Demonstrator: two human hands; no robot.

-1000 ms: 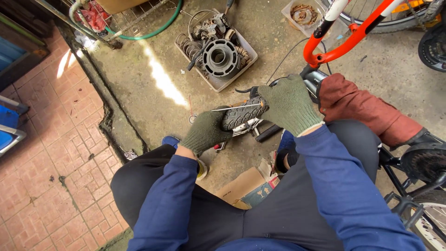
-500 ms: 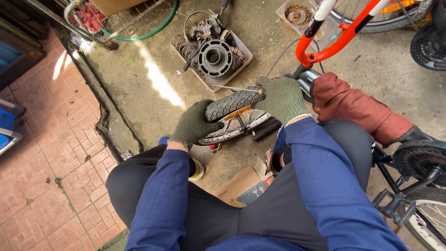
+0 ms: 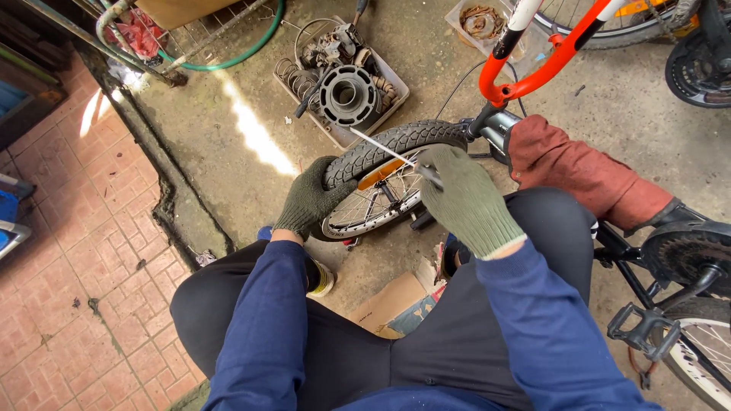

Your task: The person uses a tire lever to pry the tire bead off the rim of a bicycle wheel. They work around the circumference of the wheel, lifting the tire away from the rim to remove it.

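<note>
A flattened brown cardboard box point(image 3: 390, 303) lies on the concrete floor between the person's knees, with a blue printed carton point(image 3: 417, 316) touching its right edge.

Small bike wheel point(image 3: 384, 179): black knobby tyre on a silver spoked rim, orange reflector clipped in the spokes. Stands roughly upright on the concrete, tilted a bit, its far end at the orange fork. Left hand point(image 3: 311, 199), dark green knit glove, wraps over the tyre tread on the near-left side. Right hand point(image 3: 466, 199), lighter green glove, grips a thin metal rod point(image 3: 384, 148); its tip points up-left, the shaft crossing over the tyre's top.
</note>
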